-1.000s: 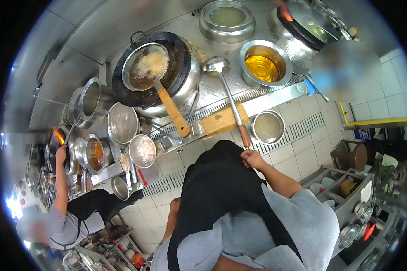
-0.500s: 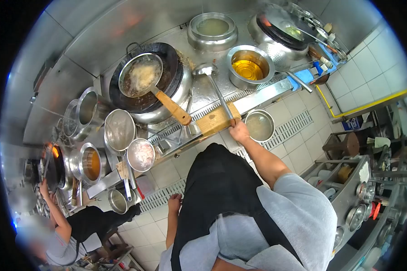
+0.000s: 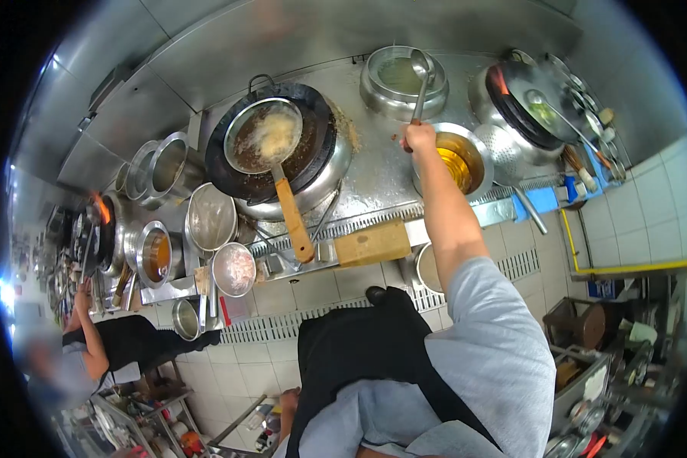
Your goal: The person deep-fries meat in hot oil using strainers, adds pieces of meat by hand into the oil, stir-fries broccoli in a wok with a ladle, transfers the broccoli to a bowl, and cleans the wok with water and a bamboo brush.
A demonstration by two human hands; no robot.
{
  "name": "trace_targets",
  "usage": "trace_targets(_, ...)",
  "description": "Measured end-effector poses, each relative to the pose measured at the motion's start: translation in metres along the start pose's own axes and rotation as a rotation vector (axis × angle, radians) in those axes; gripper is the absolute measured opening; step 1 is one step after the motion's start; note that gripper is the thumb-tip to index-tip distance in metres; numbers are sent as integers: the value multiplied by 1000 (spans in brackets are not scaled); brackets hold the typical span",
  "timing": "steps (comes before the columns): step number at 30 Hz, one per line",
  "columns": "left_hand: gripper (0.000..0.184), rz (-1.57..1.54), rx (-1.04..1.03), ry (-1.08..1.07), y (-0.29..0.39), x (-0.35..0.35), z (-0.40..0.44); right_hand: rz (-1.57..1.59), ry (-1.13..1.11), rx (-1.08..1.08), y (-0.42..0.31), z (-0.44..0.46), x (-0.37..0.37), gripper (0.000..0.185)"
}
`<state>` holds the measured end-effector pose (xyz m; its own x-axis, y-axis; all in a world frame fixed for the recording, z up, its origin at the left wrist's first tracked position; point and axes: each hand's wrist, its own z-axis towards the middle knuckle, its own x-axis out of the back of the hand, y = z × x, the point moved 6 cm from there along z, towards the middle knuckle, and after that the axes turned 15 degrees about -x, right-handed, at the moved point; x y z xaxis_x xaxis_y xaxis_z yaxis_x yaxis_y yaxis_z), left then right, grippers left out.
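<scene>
My right hand (image 3: 420,137) is closed around the handle of a metal ladle (image 3: 421,69). The ladle's bowl is over the back pot of cloudy liquid (image 3: 368,85); whether it touches the liquid I cannot tell. Beneath my forearm stands a metal pot of yellow oil (image 3: 484,164), partly covered by the arm. To the left, a wooden-handled strainer (image 3: 291,221) rests across a black wok (image 3: 220,169), with pale food among bubbles inside it. My left hand (image 3: 290,398) hangs low beside the black apron, fingers curled, partly hidden, nothing visible in it.
A wooden block (image 3: 372,244) lies on the stove's front edge. At right are a steaming wok (image 3: 538,95) and a perforated skimmer (image 3: 504,153). A bowl of pale pieces (image 3: 234,269) sits at the left front. Another person (image 3: 91,336) works at the far left beside a flame.
My right hand has moved forward from the stove's front edge, carrying the ladle from the stovetop to the back pot. My left hand is lower. The camera view has shifted.
</scene>
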<state>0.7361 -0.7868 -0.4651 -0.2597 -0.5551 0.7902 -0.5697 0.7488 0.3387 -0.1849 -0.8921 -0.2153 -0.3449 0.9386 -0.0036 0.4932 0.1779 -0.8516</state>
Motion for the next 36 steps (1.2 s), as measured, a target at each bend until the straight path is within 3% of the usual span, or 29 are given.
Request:
trace_targets(2,38,-65,-92,125,32,17,8,51,-61,-157,-9,33,-5,5)
trace_targets(3,37,-152,-23,175,45,30,13,195,-214,-210,-10,45,-10,6)
trace_targets(5,36,-501,311,276,60,54,29,478,-510,-318,-15,57,-19,8)
trace_targets(7,37,-743,542,391,96,91,46,612,-600,-309,-32,43,-27,8)
trace_targets(11,35,-889,469,541,115,92,54,753,-769,-314,-32,12,-38,9)
trace_targets(14,32,-908,644,446,137,115,52,786,-880,-320,-34,-15,-35,19)
trace_targets(18,28,-913,678,410,142,118,46,789,-992,-333,-29,-55,-24,30)
trace_targets(20,26,-1045,707,451,139,107,41,784,-1015,-347,-24,-76,-18,34)
trace_targets(26,18,-930,668,493,133,110,44,701,-1088,-384,11,-144,4,36)
trace_targets(29,18,-1058,646,506,104,66,49,651,-1056,-423,29,-177,15,35)
trace_targets(33,20,-1128,701,572,123,95,48,473,-849,-421,47,-212,23,34)
trace_targets(36,21,-1085,738,546,120,85,40,380,-829,-409,56,-218,23,35)
